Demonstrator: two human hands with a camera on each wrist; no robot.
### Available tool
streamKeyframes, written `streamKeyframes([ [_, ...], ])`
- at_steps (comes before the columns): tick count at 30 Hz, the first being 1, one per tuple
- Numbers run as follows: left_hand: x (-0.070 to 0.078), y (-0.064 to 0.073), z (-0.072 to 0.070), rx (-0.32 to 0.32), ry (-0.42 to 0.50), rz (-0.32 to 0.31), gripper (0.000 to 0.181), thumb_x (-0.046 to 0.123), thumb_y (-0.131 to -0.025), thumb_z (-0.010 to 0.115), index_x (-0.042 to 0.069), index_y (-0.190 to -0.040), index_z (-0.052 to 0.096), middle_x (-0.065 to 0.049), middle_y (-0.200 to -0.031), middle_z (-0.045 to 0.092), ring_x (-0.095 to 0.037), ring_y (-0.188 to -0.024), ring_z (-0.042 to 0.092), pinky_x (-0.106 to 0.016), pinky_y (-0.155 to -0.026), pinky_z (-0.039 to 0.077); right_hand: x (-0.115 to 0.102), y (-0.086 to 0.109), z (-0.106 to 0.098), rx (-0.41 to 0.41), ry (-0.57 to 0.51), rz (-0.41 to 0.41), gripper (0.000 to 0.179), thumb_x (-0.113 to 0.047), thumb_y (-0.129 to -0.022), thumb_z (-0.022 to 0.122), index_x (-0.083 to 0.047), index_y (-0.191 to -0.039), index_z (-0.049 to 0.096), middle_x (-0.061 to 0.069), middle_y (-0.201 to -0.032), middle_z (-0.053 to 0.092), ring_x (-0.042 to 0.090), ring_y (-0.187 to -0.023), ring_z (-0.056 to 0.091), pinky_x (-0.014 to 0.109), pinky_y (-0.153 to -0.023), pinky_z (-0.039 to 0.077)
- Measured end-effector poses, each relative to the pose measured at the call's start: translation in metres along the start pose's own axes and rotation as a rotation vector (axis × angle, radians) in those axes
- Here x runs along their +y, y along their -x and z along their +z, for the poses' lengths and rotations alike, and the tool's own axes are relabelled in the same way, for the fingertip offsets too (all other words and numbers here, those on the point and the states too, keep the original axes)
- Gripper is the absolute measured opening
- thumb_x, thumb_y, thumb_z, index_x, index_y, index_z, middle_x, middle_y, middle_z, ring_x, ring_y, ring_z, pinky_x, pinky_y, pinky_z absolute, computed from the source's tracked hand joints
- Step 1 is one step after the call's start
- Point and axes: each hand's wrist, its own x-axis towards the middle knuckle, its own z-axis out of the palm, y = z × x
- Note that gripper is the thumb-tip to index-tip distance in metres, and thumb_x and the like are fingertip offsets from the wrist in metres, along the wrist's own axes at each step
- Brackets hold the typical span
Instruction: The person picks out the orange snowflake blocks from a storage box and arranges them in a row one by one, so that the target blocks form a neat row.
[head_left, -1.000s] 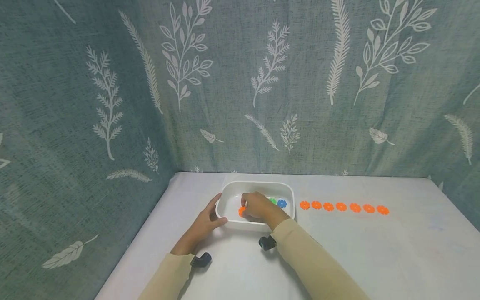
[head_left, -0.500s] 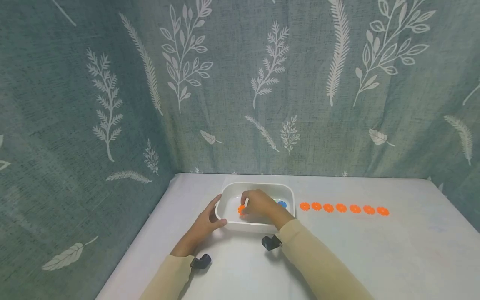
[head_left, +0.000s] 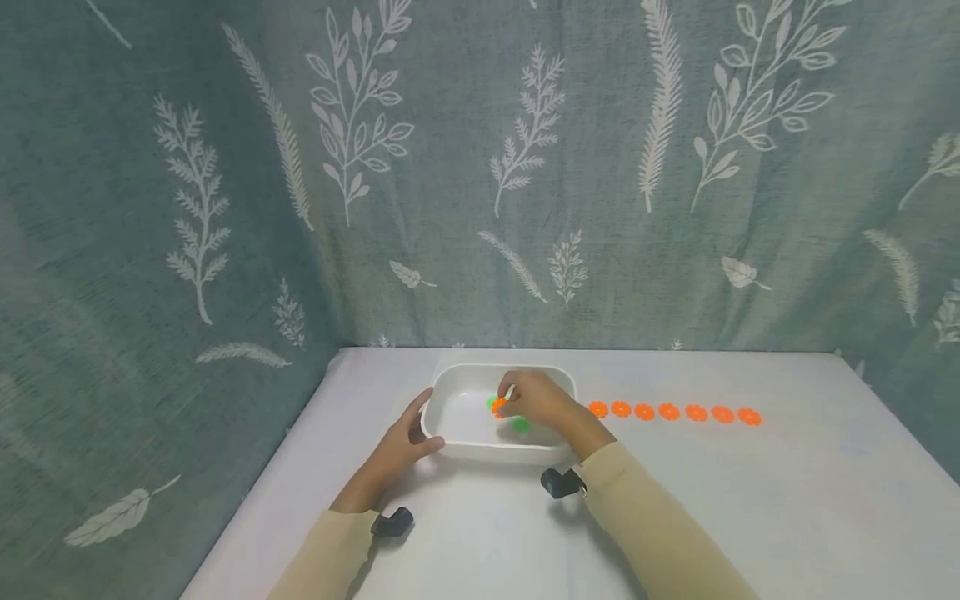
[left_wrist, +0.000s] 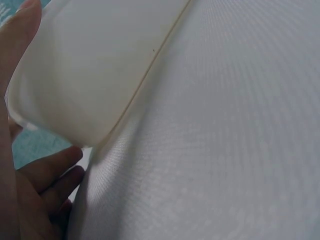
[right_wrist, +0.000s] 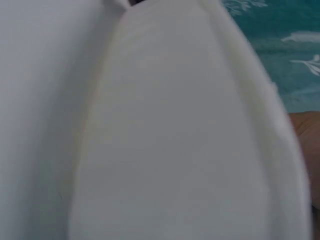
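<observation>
A white plastic tub [head_left: 491,452] with rounded corners stands on the table. My left hand [head_left: 393,450] holds its left end, thumb at the near rim and fingers round the side; in the left wrist view the thumb lies along the rim, with the other fingers curled by the tub's corner. Over the tub, my right hand [head_left: 538,400] pinches an orange flower-shaped disc [head_left: 498,407] between thumb and fingertips. Two green discs [head_left: 521,425] show inside the tub beneath that hand, partly hidden. The right wrist view holds mostly the tub's outer wall [right_wrist: 175,125] and a sliver of hand.
Several orange flower-shaped discs [head_left: 669,412] lie in a row on the white-covered table [head_left: 750,500], right of the tub. A patterned green curtain [head_left: 450,208] rises behind the table and along its left side.
My right hand has lifted the orange disc from the tub's floor and moved a little to the right. Green discs have come into view; the blue disc is now hidden. The left hand still holds the tub.
</observation>
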Motion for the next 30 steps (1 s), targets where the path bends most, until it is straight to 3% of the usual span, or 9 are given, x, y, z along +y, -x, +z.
streamKeyframes([
  [6,-0.001,-0.001,0.001,-0.006,0.011,-0.002,0.101,0.041,-0.079,0.080,0.016,-0.156,0.020,-0.022,-0.147,0.041,-0.040,-0.132,0.043,-0.064,-0.107,0.024,0.006,0.015,-0.016,0.000,-0.009,0.049,0.020,-0.024,-0.085,0.078,-0.019,-0.099,0.065,-0.007,-0.085,0.065,0.011,-0.079,0.061,0.032,-0.070,0.051],
  [14,-0.001,-0.002,0.002,-0.002,-0.001,-0.007,0.101,0.041,-0.079,0.079,0.016,-0.156,0.020,-0.021,-0.149,0.040,-0.040,-0.133,0.041,-0.063,-0.108,0.024,0.020,0.032,-0.032,0.034,-0.071,0.124,0.020,-0.021,-0.086,0.076,-0.018,-0.102,0.065,-0.003,-0.085,0.065,0.023,-0.080,0.064,0.034,-0.067,0.052],
  [22,0.000,-0.001,0.002,0.014,-0.021,-0.008,0.102,0.045,-0.078,0.079,0.017,-0.156,0.021,-0.020,-0.148,0.041,-0.040,-0.133,0.042,-0.066,-0.106,0.023,0.040,0.049,-0.045,0.103,-0.054,0.175,0.021,-0.021,-0.084,0.078,-0.017,-0.100,0.066,-0.001,-0.085,0.064,0.017,-0.079,0.059,0.033,-0.067,0.051],
  [30,0.002,0.000,0.000,0.012,-0.029,0.002,0.101,0.044,-0.078,0.079,0.017,-0.156,0.021,-0.020,-0.148,0.041,-0.040,-0.134,0.040,-0.067,-0.106,0.022,0.050,0.068,-0.060,0.135,-0.113,0.215,0.024,-0.021,-0.085,0.077,-0.014,-0.105,0.065,0.000,-0.085,0.066,0.027,-0.083,0.064,0.035,-0.067,0.052],
])
